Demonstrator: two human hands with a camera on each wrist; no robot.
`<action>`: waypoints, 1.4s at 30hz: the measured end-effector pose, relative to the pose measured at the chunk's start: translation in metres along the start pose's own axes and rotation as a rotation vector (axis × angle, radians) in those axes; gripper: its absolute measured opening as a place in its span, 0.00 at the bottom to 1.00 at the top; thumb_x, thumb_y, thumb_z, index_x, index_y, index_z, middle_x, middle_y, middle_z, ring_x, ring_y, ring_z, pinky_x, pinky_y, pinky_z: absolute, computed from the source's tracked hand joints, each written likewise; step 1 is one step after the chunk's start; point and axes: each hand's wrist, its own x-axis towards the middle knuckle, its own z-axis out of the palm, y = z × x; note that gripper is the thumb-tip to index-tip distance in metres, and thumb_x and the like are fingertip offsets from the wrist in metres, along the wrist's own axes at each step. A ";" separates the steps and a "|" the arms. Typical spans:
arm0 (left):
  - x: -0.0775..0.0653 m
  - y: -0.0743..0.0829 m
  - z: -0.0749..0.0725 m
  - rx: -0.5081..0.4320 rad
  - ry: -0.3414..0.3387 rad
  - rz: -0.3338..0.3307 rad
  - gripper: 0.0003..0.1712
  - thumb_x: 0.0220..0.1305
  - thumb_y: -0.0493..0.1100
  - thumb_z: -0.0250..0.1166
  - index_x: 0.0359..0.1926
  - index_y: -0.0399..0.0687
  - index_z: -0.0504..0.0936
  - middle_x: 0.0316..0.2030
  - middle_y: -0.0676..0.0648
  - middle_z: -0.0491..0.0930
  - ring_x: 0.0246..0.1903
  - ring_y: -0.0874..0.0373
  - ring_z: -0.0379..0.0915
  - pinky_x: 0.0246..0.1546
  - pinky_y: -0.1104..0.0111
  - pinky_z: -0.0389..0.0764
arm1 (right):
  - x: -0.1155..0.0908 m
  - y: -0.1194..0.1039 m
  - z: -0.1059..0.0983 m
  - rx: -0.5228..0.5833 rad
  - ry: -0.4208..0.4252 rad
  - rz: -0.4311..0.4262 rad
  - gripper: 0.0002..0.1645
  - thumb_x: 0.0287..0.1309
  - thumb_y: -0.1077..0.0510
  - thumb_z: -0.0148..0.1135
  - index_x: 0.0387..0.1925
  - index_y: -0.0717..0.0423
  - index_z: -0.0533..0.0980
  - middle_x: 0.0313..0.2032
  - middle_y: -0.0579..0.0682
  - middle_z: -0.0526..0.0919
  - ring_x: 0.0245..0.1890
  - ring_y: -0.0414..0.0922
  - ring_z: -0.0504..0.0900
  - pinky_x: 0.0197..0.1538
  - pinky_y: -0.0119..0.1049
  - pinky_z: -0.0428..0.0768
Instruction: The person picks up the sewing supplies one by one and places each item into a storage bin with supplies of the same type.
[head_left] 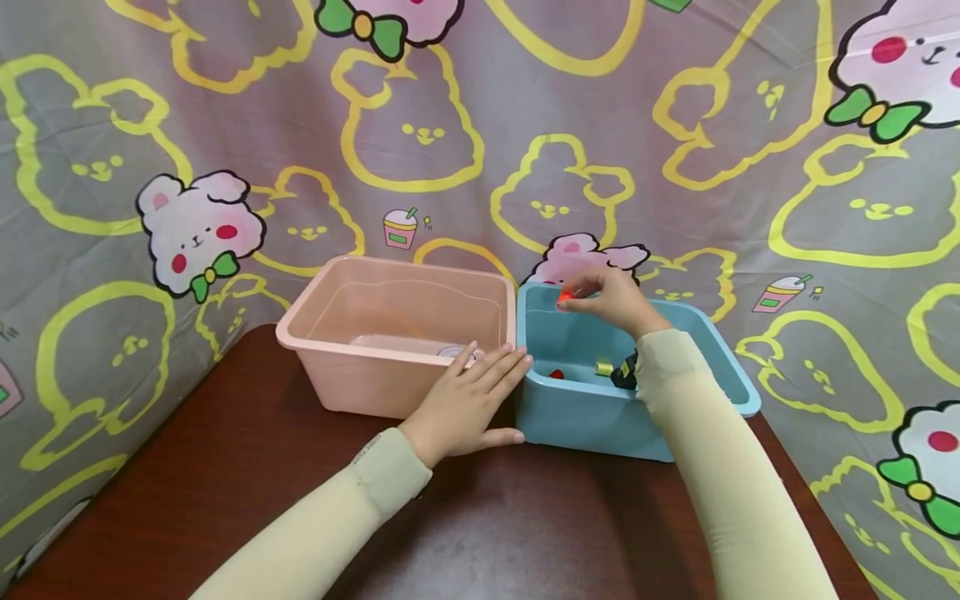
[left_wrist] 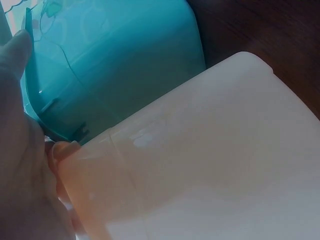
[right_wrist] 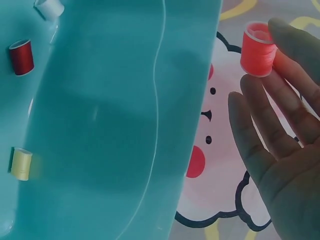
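Note:
My right hand pinches a neon coral spool of thread between thumb and fingertips, above the back part of the blue bin. In the right wrist view the other fingers spread out below the spool. My left hand lies with straight fingers over the front corner of the pink bin, fingertips at the rim beside the blue bin. Inside the blue bin are a red spool, a yellow spool and a white spool.
A black item also lies in the blue bin, partly behind my right sleeve. A round white-and-blue patch shows on the pink bin's floor. Both bins stand side by side on a dark brown table, before a patterned curtain.

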 end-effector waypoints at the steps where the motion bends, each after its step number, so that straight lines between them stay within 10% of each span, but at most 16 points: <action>1: 0.000 0.000 0.000 0.003 -0.003 -0.001 0.55 0.67 0.75 0.53 0.81 0.47 0.49 0.80 0.48 0.48 0.79 0.52 0.41 0.77 0.49 0.40 | 0.000 0.001 0.001 -0.007 -0.005 -0.004 0.18 0.57 0.53 0.76 0.48 0.56 0.85 0.45 0.53 0.87 0.48 0.51 0.83 0.54 0.52 0.81; 42: 0.000 0.000 0.004 0.012 0.015 -0.002 0.56 0.67 0.75 0.53 0.81 0.47 0.49 0.80 0.48 0.48 0.79 0.53 0.41 0.77 0.49 0.42 | 0.004 0.013 0.026 -0.161 -0.233 -0.109 0.07 0.60 0.60 0.73 0.38 0.59 0.86 0.36 0.50 0.88 0.38 0.47 0.86 0.48 0.47 0.86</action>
